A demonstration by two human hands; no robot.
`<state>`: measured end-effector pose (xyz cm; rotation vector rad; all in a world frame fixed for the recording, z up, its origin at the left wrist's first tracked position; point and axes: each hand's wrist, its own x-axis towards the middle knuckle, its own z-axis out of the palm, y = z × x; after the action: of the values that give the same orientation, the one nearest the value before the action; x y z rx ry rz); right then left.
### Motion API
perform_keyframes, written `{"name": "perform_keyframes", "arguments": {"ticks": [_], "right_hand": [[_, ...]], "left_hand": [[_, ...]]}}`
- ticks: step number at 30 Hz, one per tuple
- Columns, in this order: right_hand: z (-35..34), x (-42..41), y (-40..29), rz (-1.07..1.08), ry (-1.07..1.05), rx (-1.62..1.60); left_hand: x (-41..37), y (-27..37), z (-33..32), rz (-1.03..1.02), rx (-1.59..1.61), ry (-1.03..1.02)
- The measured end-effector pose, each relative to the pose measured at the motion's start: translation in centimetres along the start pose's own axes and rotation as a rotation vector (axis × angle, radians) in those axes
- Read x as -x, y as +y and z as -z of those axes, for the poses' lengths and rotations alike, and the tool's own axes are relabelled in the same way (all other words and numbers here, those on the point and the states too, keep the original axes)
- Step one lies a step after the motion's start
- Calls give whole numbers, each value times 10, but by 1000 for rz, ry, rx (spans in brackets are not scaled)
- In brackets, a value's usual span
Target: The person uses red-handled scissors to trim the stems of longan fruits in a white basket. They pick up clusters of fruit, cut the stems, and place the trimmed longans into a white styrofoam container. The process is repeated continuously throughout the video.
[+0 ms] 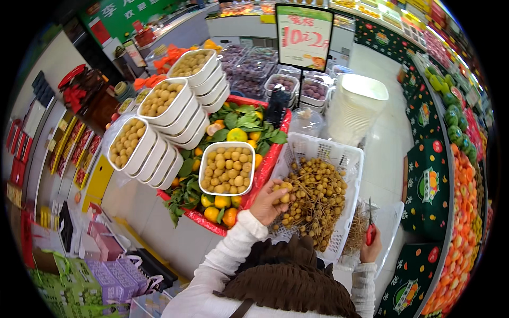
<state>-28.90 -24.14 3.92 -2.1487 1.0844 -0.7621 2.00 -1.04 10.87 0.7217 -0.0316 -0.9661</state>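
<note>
Several round tan longans (pixel 281 192) are held in my left hand (pixel 271 200), over the left side of a white plastic crate (pixel 355 159). Inside the crate lies a heap of longans on twigs (pixel 318 198). My right hand (pixel 370 244) grips red-handled scissors (pixel 370 233), their blades pointing away from me, above a clear bin (pixel 391 222) with bare twigs (pixel 355 234). Left of the crate, a white tub (pixel 227 144) full of loose longans rests on leafy oranges (pixel 222 201) in a red-rimmed box (pixel 260 179).
Stacked white tubs of longans (pixel 167 127) stand at the left. Beyond the crate are a clear lidded container (pixel 306 119), nested empty tubs (pixel 354 107), a price sign on a pole (pixel 304 37) and packed dark fruit (pixel 254 67). A fruit display (pixel 461 190) runs along the right.
</note>
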Motion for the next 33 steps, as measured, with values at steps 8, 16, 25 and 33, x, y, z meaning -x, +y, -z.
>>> {"name": "perform_keyframes", "arguments": {"ticks": [8, 16, 25, 33], "right_hand": [[-29, 8, -1, 15, -70, -92], [-61, 6, -31, -47, -204, -197], [-71, 12, -31, -73, -210, -238], [-73, 14, -33, -62, -235, -210]], "left_hand": [[-7, 179, 66, -726, -1583, 511], [-31, 224, 103, -268, -1490, 391], [-3, 207, 117, -295, -1427, 375], [2, 209, 105, -200, -1704, 520]]}}
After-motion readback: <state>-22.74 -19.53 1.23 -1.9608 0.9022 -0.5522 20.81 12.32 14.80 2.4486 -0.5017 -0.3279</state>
